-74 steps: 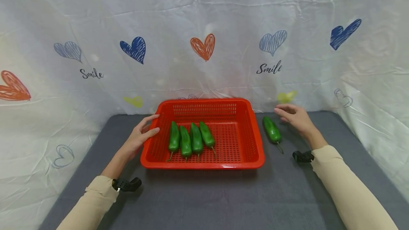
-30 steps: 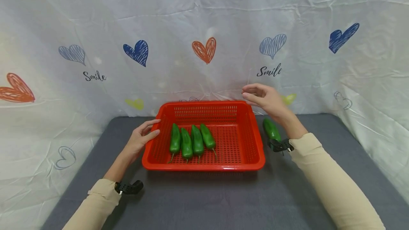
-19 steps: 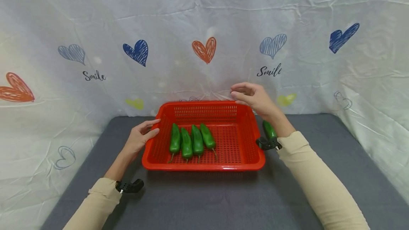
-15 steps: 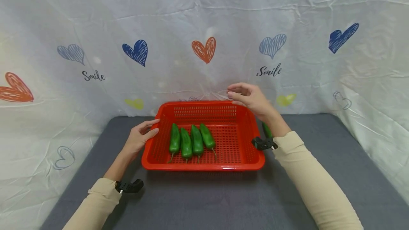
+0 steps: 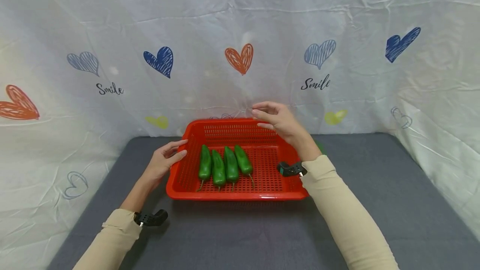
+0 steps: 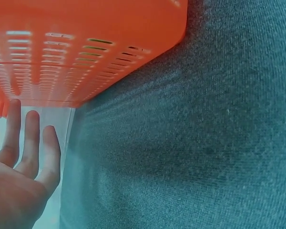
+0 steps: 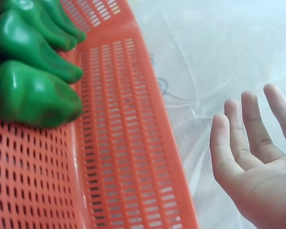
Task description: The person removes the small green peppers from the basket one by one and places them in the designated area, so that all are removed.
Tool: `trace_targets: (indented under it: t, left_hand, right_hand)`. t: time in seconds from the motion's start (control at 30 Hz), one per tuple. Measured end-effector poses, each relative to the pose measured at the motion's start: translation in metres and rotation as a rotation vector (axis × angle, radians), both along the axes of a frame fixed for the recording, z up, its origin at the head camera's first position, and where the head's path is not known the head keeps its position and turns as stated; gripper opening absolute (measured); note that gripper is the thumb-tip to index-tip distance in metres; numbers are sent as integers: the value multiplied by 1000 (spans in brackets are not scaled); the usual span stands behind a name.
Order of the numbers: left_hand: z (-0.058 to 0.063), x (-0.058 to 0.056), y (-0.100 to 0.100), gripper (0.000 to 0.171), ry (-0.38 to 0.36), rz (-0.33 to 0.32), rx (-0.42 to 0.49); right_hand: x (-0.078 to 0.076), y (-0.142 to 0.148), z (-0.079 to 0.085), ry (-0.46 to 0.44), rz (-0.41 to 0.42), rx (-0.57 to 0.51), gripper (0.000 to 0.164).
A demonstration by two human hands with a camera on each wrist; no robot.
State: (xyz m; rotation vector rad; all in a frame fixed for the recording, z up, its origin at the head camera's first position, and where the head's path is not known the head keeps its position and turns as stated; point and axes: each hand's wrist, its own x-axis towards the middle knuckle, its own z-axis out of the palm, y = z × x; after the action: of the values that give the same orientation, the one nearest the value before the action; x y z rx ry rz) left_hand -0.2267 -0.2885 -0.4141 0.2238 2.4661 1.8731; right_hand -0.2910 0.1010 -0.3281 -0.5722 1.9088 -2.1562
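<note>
A red perforated plastic basket (image 5: 262,197) holds several green chili peppers (image 5: 231,166), side by side in its left half with stems toward the front. My left hand (image 5: 161,163) is at the basket's left rim, thumb and fingertips apart; in the left wrist view its fingers (image 6: 31,143) look nearly straight beside the outer wall. Above the basket's back right part hovers my right hand (image 5: 279,120), fingers loosely spread and holding nothing. Another green pepper (image 5: 319,146) lies right of the basket, mostly hidden behind my right wrist.
The basket stands on a dark grey cloth-covered table (image 5: 240,236). Just behind it hangs a white curtain (image 5: 202,20) printed with hearts and words. A black wrist camera (image 5: 151,218) sits on the left wrist, another black camera (image 5: 290,169) on the right.
My right hand has moved left from beside the loose pepper, past the basket's right edge and over its back part. The forearm now covers most of that pepper. The left hand stays put.
</note>
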Motion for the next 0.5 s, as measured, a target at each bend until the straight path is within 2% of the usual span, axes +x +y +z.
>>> trace_targets:
  t: [0.13,0.3,0.5]
  left_hand:
    - [0,0,1,53,10,3,4]
    - [2,2,2,51,7,-8,3]
    - [3,3,2,50,-7,-28,23]
  right_hand:
    - [-2,-7,-4,-25,5,13,39]
    - [-4,-11,-11,-41,13,30,47]
    - [-5,-15,-19,-80,43,112,51]
